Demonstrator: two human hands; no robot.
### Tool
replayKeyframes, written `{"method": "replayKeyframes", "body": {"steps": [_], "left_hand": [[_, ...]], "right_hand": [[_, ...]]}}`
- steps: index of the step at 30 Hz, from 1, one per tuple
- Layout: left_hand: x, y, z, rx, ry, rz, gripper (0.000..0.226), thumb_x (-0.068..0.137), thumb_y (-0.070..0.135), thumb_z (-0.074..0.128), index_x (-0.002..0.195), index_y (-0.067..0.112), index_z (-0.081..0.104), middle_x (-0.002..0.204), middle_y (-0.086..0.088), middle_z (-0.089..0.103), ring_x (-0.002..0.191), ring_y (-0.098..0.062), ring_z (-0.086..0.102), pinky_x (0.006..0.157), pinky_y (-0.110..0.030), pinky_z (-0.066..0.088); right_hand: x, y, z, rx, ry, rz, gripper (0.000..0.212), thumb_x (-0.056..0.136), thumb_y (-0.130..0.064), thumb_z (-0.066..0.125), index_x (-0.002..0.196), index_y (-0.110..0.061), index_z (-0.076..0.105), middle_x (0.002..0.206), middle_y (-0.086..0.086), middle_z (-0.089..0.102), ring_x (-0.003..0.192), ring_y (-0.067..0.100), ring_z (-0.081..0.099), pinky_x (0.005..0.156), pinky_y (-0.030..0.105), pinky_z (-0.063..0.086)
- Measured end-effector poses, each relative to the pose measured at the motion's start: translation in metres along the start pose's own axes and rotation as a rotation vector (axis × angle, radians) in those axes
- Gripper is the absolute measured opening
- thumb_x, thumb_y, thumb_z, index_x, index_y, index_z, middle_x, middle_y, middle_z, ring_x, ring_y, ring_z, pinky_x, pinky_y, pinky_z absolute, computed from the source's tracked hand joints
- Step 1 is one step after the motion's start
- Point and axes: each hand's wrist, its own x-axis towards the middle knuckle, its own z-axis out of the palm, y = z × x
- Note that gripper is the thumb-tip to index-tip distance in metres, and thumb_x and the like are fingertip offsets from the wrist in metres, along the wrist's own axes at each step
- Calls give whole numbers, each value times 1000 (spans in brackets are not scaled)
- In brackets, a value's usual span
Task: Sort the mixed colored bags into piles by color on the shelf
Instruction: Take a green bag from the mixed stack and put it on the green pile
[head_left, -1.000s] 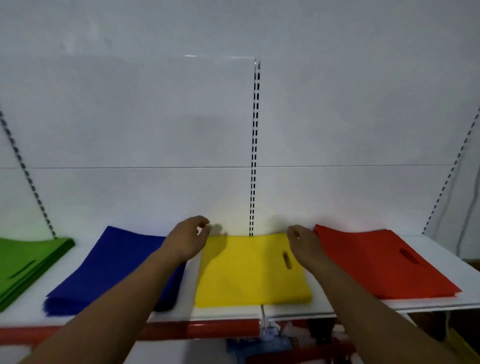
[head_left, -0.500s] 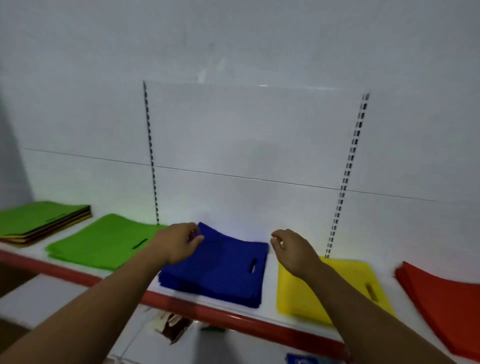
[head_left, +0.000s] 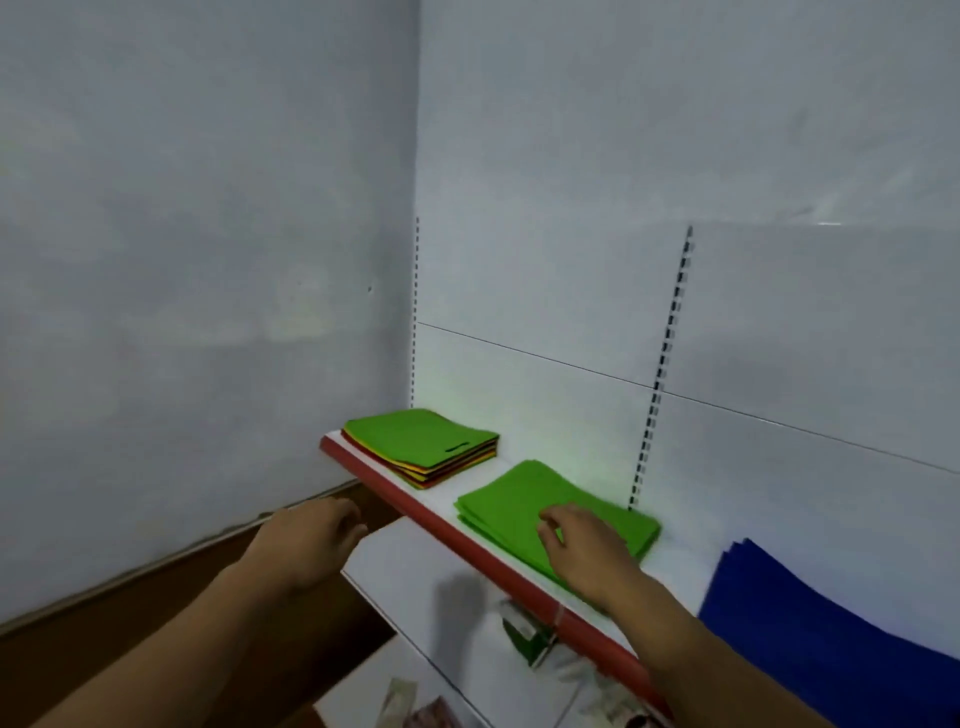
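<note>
A mixed stack of bags (head_left: 421, 448) with a green one on top and yellow, red edges below lies at the far left end of the white shelf (head_left: 680, 564). Beside it sits a flat pile of green bags (head_left: 519, 501). A blue pile (head_left: 831, 629) shows at the right edge. My right hand (head_left: 587, 545) hovers over the green pile, fingers loosely curled, holding nothing. My left hand (head_left: 306, 540) hangs in front of and below the shelf's red edge, empty, fingers loosely bent.
A grey side wall (head_left: 197, 286) closes the left end. The white back panel has black slotted uprights (head_left: 657, 384). A lower white shelf (head_left: 415, 587) lies under my hands, with blurred packets beneath it. A brown floor strip runs at lower left.
The view has swung left from the yellow and red piles to the shelf's left end. Both hands moved left with it, empty throughout; the left hand now sits off the shelf.
</note>
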Motion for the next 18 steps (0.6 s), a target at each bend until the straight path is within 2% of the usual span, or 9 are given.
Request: {"method": "replayKeyframes", "body": {"steps": [4,8,13,18], "left_hand": [[-12,-96,-9,3,-2,-147,29,97,56,46,115,37,59,110,13,66,93,-8,62,78,-27,51],[-17,-174,-12,16,-6,-269,29,98,55,46,116,37,59,110,14,67,91,-10,64,80,-31,54],[10,-244,-15,36,26,-359,27,99,53,46,116,37,60,109,19,66,94,-8,63,82,-32,54],[72,-291,-15,66,59,-404,26,101,50,45,116,36,60,110,17,65,94,-10,63,81,-34,54]], "right_hand": [[60,-80,51,28,-31,-100,37,98,-45,42,120,-25,64,117,-2,66,105,20,62,90,35,50],[114,-148,100,72,-64,-193,36,97,-46,42,118,-26,63,114,-4,65,106,20,60,90,38,48],[192,-208,155,134,-92,-301,31,100,-43,44,116,-24,64,112,-1,64,102,21,61,90,38,50],[283,-237,200,198,-116,-336,31,101,-39,44,119,-24,64,113,0,65,99,19,59,92,37,49]]}}
